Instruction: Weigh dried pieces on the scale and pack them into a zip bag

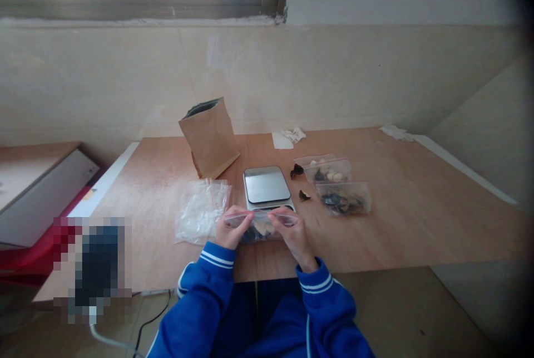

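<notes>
A clear zip bag (pixel 262 231) with a red seal strip, holding dark and pale pieces, is at the table's front edge. My left hand (pixel 232 228) pinches its top edge on the left, and my right hand (pixel 292 229) pinches the same edge on the right. Just behind the bag lies a kitchen scale (pixel 267 184) with a bare silver plate, its front partly hidden. To the left is a pile of clear zip bags (pixel 199 213). Right of the scale, two filled zip bags (pixel 345 199) lie beside loose dark dried pieces (pixel 304 196).
A brown paper bag (pixel 212 141) stands with its top open at the back left. White paper and a crumpled tissue (pixel 294 135) lie by the wall. At the left front is a pixelated dark object (pixel 99 263) with a white cable. A white box (pixel 45 196) stands further left.
</notes>
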`<state>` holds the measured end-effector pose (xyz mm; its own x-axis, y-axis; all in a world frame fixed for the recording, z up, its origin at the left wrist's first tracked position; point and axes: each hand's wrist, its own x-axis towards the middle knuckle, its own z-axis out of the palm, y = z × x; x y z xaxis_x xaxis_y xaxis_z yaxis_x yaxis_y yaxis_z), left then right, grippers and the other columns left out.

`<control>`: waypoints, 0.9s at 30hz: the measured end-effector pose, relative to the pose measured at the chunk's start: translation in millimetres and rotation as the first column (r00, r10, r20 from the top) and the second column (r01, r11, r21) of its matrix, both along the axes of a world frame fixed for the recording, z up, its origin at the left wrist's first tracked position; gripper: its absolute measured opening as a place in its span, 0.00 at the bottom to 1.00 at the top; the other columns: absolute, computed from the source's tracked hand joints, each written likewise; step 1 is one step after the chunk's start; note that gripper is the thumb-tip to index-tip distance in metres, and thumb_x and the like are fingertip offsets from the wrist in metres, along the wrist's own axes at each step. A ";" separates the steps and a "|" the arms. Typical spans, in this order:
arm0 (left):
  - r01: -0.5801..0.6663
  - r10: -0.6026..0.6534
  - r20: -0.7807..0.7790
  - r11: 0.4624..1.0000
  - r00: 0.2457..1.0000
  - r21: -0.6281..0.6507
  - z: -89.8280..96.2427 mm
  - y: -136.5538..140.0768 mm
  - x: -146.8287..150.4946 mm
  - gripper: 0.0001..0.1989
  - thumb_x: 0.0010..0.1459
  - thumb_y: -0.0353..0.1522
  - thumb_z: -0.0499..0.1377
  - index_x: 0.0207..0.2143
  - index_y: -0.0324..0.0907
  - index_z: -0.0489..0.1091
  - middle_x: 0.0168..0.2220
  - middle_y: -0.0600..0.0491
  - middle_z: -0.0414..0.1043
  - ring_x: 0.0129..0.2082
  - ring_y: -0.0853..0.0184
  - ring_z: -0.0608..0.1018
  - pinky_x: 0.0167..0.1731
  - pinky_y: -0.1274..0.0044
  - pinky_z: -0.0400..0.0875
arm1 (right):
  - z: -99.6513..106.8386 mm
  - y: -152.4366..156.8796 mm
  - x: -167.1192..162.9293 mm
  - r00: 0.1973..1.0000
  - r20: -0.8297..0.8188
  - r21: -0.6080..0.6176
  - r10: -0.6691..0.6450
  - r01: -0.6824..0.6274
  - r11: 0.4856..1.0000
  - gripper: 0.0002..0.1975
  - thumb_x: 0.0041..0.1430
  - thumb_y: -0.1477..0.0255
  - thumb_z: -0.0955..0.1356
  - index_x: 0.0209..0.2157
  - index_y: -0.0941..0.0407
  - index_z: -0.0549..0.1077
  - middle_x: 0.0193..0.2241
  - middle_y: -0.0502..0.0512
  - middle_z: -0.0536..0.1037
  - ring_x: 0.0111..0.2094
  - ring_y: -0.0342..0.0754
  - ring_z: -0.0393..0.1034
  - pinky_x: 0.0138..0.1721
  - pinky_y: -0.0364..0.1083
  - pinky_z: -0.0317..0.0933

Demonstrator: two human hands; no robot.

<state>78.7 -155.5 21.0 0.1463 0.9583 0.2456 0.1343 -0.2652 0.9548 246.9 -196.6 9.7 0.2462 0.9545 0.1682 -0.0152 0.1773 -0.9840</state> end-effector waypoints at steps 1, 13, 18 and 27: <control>-0.007 0.007 -0.007 1.000 1.000 0.008 -0.8 0.2 0.2 0.14 0.51 0.42 0.64 0.27 0.38 0.75 0.26 0.52 0.74 0.26 0.69 0.75 0.28 0.78 0.71 | -0.3 -0.3 -0.2 1.000 0.002 -0.001 -0.002 0.002 1.000 0.09 0.52 0.64 0.72 0.29 0.55 0.77 0.27 0.50 0.77 0.29 0.45 0.72 0.32 0.43 0.66; 0.115 -0.113 0.048 0.992 0.992 -0.045 1.4 0.0 0.3 0.14 0.51 0.41 0.64 0.30 0.38 0.74 0.29 0.51 0.76 0.30 0.67 0.77 0.32 0.76 0.73 | 2.2 -1.6 -0.1 1.000 0.004 0.007 0.007 -0.007 1.000 0.10 0.53 0.63 0.72 0.29 0.55 0.76 0.26 0.51 0.78 0.29 0.46 0.72 0.31 0.44 0.67; 0.143 -0.141 0.053 0.989 0.989 -0.030 1.5 -0.9 1.7 0.12 0.51 0.39 0.66 0.32 0.38 0.76 0.32 0.48 0.77 0.34 0.64 0.79 0.38 0.73 0.74 | 2.5 -2.8 -0.5 0.998 0.027 0.013 0.053 -0.053 0.998 0.09 0.53 0.63 0.72 0.31 0.54 0.76 0.28 0.51 0.78 0.28 0.45 0.71 0.30 0.43 0.67; 0.180 -0.180 0.061 0.984 0.982 0.005 -2.1 0.1 0.5 0.10 0.52 0.37 0.65 0.30 0.38 0.76 0.32 0.48 0.76 0.32 0.66 0.77 0.35 0.75 0.74 | -0.1 -0.2 -3.1 0.995 0.082 0.051 0.051 -0.056 0.997 0.08 0.53 0.64 0.72 0.29 0.54 0.79 0.25 0.50 0.75 0.29 0.45 0.71 0.32 0.44 0.66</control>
